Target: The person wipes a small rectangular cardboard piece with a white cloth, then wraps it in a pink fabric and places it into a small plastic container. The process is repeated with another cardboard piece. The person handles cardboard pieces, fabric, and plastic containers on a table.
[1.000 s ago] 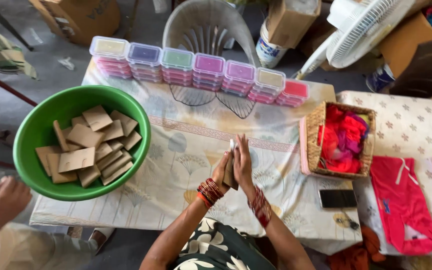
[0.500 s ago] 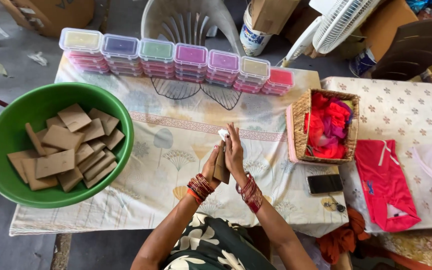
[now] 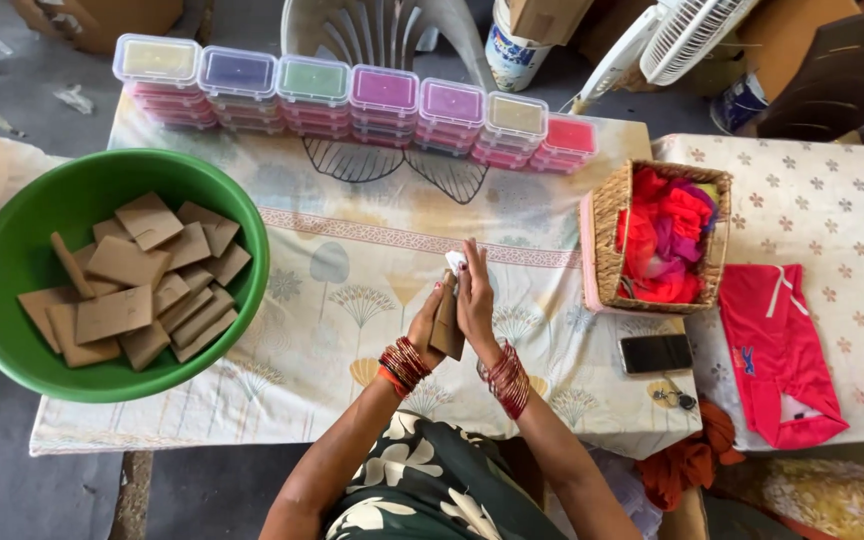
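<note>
My left hand (image 3: 426, 331) and my right hand (image 3: 476, 300) are pressed together over the table, and both grip a small brown cardboard packet (image 3: 447, 325) between the palms. A bit of white (image 3: 455, 262) pokes out at its top. Red bangles ring both wrists. A green bowl (image 3: 12, 330) full of several brown cardboard pieces (image 3: 137, 280) stands at the left. A row of stacked clear boxes (image 3: 352, 100) with coloured contents lines the far edge.
A wicker basket (image 3: 604, 230) of red and pink cloth stands to the right, with a dark phone (image 3: 656, 353) and keys below it. A red garment (image 3: 782, 350) lies on the neighbouring table. A white fan, a plastic chair and cardboard boxes stand beyond.
The view has shifted, so everything sits lower and more to the right in frame. My hands stay pressed together on the brown packet.
</note>
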